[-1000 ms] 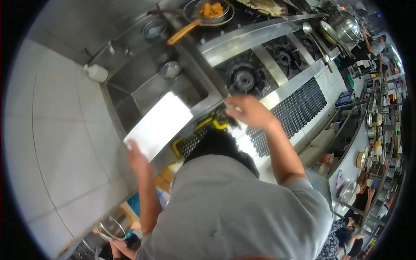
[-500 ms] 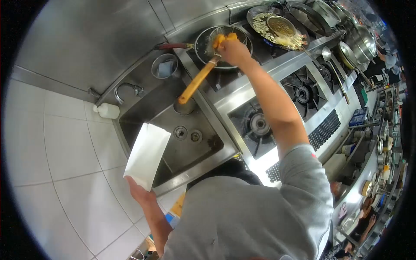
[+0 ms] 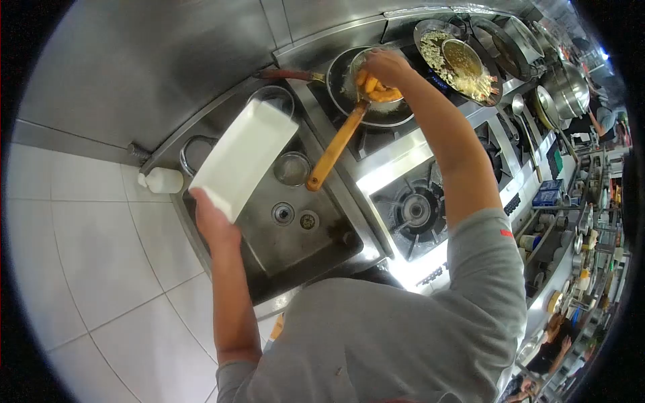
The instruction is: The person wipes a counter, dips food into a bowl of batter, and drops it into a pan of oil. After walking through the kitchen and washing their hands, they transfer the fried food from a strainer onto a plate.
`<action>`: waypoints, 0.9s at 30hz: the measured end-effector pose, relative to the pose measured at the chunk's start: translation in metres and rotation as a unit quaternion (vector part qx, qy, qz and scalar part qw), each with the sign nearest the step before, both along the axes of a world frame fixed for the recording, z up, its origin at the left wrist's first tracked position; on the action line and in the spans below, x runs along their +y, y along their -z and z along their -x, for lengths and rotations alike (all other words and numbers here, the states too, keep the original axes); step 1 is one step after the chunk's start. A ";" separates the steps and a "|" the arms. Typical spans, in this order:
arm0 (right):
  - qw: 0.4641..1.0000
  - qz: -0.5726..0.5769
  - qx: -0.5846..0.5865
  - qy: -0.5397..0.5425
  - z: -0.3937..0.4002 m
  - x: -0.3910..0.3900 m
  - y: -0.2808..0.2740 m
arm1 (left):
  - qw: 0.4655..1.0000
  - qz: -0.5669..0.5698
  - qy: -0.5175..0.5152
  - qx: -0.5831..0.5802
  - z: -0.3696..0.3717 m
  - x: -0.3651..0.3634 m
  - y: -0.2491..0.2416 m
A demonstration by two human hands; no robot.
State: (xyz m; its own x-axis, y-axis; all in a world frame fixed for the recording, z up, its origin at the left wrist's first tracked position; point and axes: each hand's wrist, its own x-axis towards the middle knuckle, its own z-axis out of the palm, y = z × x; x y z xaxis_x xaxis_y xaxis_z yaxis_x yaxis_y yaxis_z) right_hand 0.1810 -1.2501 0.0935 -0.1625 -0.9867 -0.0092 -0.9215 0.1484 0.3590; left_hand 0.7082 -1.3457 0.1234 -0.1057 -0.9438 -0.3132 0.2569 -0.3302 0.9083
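Note:
My left hand (image 3: pixel 218 225) grips a white rectangular dish (image 3: pixel 247 156) by its near end, holding it tilted over the sink. My right hand (image 3: pixel 388 67) reaches down over a strainer, its fingers bent at several orange fried pieces (image 3: pixel 381 93). Whether a piece is between the fingertips is hidden. The strainer's wooden handle (image 3: pixel 336 151) points toward the sink. Under the strainer sits a dark pan (image 3: pixel 390 123) on the stove, its reddish handle (image 3: pixel 289 74) pointing left.
A metal sink (image 3: pixel 295 252) holds a round metal container (image 3: pixel 292 168). Beside it stand a faucet (image 3: pixel 191 151) and a white bottle (image 3: pixel 163 180). A bare burner (image 3: pixel 416 209) is at the front. Another pan (image 3: pixel 437 47) holds pale bits and a second strainer (image 3: pixel 463 57). Other people appear far right.
My left hand has raised the white dish toward the strainer. My right hand has moved to the strainer's far side, and the orange pieces now show within it. The view has shifted slightly.

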 end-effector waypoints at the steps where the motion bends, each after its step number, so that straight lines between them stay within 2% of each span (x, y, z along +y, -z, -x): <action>1: 1.000 -0.005 0.007 -0.013 0.008 -0.006 0.000 | 1.000 0.009 0.014 0.002 0.015 -0.010 0.011; 4: 1.000 -0.007 0.008 -0.012 0.003 -0.003 -0.022 | 0.997 0.005 0.067 0.033 0.058 -0.029 0.040; 5: 1.000 0.006 0.003 -0.001 -0.003 -0.002 -0.038 | 0.993 0.003 0.102 0.063 0.072 -0.031 0.046; 6: 0.997 0.071 -0.036 -0.016 -0.001 0.003 -0.043 | 0.993 -0.001 0.099 0.064 0.085 -0.034 0.056; 7: 0.997 0.069 -0.035 -0.020 -0.009 0.003 -0.054 | 0.993 -0.011 0.113 0.042 0.098 -0.035 0.064; 9: 0.976 0.124 -0.146 0.103 -0.031 0.004 -0.073 | 0.992 -0.020 0.120 0.020 0.118 -0.033 0.072; 10: 0.957 0.134 -0.215 0.141 -0.040 0.008 -0.082 | 0.987 -0.015 0.154 0.040 0.128 -0.026 0.070; 11: 0.958 0.133 -0.215 0.139 -0.044 0.005 -0.076 | 0.980 -0.009 0.188 0.060 0.135 -0.021 0.070; 14: 0.822 0.198 -0.509 0.160 -0.068 -0.001 -0.053 | 0.963 -0.023 0.246 0.104 0.146 -0.010 0.070; 18: 0.813 0.206 -0.512 0.185 -0.103 -0.020 -0.018 | 0.959 -0.030 0.249 0.135 0.147 0.003 0.066; 20: 0.771 0.228 -0.537 0.256 -0.119 -0.029 -0.011 | 0.962 -0.038 0.237 0.128 0.142 0.005 0.065; 21: 0.769 0.229 -0.540 0.253 -0.121 -0.033 -0.007 | 0.963 -0.036 0.236 0.126 0.139 0.003 0.065; 23: 0.802 0.234 -0.494 0.242 -0.122 -0.038 0.001 | 0.968 -0.045 0.220 0.110 0.135 0.004 0.067; 27: 0.822 0.235 -0.464 0.232 -0.126 -0.040 0.001 | 0.962 -0.034 0.239 0.129 0.131 -0.002 0.081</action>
